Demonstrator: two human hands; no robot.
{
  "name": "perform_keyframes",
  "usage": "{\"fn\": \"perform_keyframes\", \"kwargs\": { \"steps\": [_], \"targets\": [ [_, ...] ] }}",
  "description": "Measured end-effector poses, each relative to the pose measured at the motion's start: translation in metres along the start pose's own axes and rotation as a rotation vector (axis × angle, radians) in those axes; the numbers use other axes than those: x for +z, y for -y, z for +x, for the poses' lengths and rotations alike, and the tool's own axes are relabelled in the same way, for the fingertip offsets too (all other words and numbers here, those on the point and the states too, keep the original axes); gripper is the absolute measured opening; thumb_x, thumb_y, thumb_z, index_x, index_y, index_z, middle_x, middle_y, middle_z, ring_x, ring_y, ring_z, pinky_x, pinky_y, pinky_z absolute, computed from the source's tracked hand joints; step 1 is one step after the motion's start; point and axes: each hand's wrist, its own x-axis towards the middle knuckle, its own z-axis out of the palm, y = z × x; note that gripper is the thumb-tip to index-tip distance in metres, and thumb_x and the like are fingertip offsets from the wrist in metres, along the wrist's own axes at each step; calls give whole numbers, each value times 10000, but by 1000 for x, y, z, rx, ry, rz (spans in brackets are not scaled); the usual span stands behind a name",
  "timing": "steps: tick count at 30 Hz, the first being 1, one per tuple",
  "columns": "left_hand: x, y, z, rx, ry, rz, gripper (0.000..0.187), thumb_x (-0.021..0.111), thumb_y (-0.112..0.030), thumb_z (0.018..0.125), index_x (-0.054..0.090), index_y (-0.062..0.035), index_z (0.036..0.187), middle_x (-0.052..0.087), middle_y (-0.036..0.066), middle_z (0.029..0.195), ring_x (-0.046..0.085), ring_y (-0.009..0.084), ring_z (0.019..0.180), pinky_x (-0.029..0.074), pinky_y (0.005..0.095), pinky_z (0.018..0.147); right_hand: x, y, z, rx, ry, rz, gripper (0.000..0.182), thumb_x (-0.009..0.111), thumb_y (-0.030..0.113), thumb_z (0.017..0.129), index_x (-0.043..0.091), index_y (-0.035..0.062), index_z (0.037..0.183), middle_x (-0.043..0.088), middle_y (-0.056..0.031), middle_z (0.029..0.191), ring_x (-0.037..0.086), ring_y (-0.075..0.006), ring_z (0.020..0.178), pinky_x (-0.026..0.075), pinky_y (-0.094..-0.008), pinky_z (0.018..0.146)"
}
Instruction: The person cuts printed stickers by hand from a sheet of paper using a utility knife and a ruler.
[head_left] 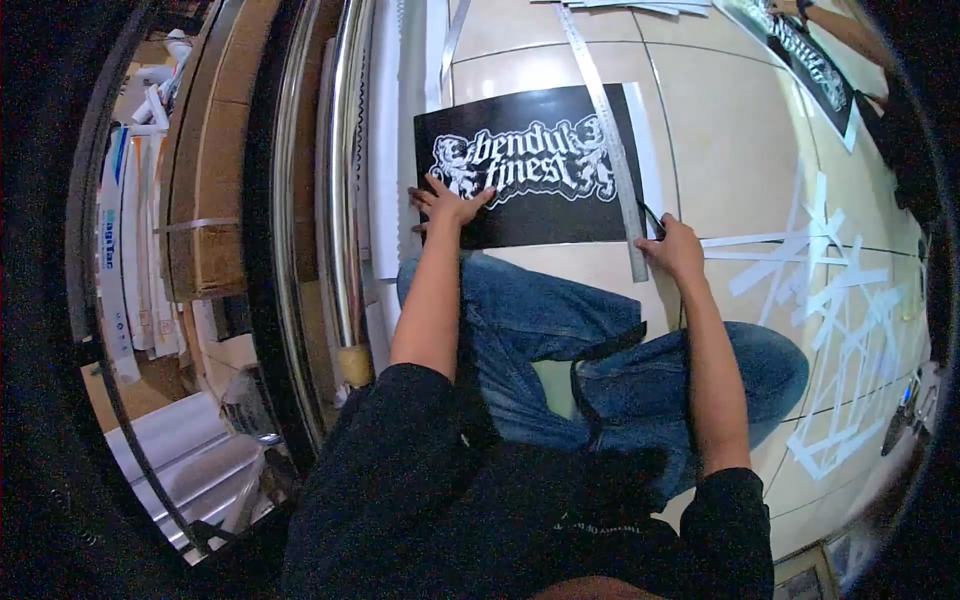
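A black printed sheet (520,215) with white ornate lettering and a white right margin lies on the floor in front of my crossed legs. My left hand (450,205) rests on its left part, fingers spread, holding nothing. A long metal ruler (617,150) lies over the right part of the sheet, its near end past the lower edge. My right hand (676,247) is closed around a slim dark cutter (650,212), beside the ruler near the sheet's lower right corner. The cutter's tip is too small to make out.
Thin white strips (835,270) lie tangled on the tiles at right. Another person's arm (845,30) is over a similar black sheet (815,75) at upper right. Metal rollers (345,180) and a long cardboard box (205,150) stand at left.
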Motion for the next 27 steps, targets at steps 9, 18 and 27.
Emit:
{"fn": "perform_keyframes", "kwargs": {
  "steps": [9,18,27],
  "targets": [
    [-35,5,-7,34,-209,-187,1373,806,-692,600,66,-57,1568,229,283,1570,295,422,1437,303,598,1134,-4,-8,0,-31,-78,114,549,868,444,655,624,1,868,694,-193,854,675,-366,802,521,-443,708],
    [-67,27,14,81,-135,-223,884,826,-417,717,456,28,1385,587,279,1299,565,389,1231,451,443,1035,4,-12,-3,-39,-81,114,551,855,450,674,631,8,915,700,-201,895,677,-379,832,523,-454,728],
    [-61,18,13,416,-446,-148,863,717,-402,828,303,-55,1501,485,241,1413,472,400,1287,376,503,1080,16,24,-13,-128,-65,26,495,779,466,765,597,32,918,679,-188,916,660,-384,886,518,-484,735]
  ]
}}
